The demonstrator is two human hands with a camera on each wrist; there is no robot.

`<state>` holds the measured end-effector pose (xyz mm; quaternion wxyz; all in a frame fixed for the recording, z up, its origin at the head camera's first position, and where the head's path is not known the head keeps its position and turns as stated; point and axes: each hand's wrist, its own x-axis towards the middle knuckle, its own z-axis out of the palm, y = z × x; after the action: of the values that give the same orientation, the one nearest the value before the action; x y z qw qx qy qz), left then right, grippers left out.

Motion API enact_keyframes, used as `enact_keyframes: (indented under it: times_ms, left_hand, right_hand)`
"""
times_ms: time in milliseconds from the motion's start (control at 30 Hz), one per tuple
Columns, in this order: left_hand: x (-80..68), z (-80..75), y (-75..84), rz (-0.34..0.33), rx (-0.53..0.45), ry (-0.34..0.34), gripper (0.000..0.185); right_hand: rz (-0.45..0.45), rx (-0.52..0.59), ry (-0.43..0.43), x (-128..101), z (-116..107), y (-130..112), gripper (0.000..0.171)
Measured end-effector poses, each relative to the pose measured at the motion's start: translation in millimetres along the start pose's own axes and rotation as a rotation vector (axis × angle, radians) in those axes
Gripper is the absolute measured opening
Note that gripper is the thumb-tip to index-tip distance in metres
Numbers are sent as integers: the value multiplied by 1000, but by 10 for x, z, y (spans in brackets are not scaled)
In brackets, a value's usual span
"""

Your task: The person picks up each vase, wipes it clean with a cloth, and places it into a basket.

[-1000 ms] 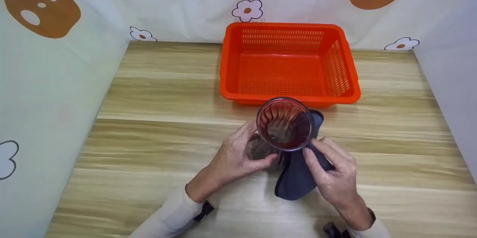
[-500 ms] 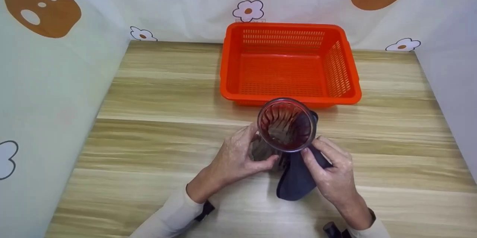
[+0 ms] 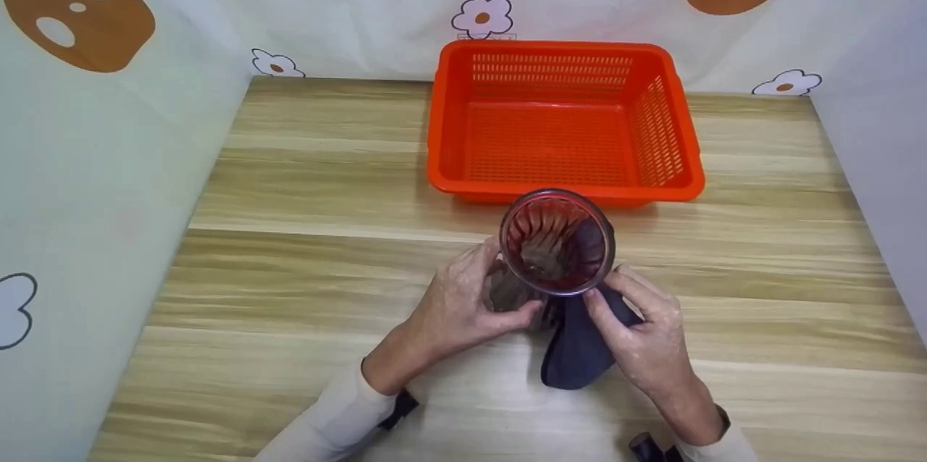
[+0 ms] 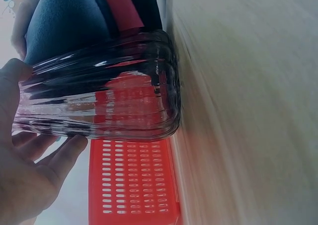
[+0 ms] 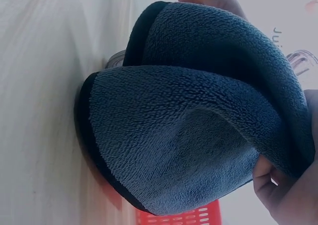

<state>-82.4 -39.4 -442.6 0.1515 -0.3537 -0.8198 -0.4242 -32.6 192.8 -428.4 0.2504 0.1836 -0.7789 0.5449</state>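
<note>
Ribbed glass stands upright on the worktop, just before the orange basket. My left hand curls round its side. My right-hand fingers pinch the blue cloth, now drawn tighter against the glass than a second ago: wiping proceeds.

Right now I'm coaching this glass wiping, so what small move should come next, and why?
Probably slide the cloth further round the glass. The left hand holds it upright on the table, and the right hand presses the cloth against only one side.
</note>
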Motion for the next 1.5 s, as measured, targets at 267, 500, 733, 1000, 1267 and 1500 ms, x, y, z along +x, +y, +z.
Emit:
enact_keyframes:
  times_ms: [267, 500, 733, 1000, 1267, 1500]
  left_hand:
    - [7, 6, -10, 14, -14, 7, 77]
    - [13, -7, -3, 8, -11, -7, 77]
    - [16, -4, -15, 12, -9, -5, 75]
    - [19, 10, -24, 28, -12, 8, 71]
    - [29, -9, -6, 21, -22, -2, 71]
    - [26, -15, -11, 15, -17, -7, 69]
  right_hand:
    - [41, -39, -3, -51, -2, 42, 34]
    - [48, -43, -25, -61, -2, 77, 32]
    - [72, -41, -43, -77, -11, 106, 30]
    - [78, -52, -45, -103, -7, 138, 28]
    - [54, -97, -50, -149, -3, 197, 29]
    - [68, -134, -81, -182, -12, 241, 29]
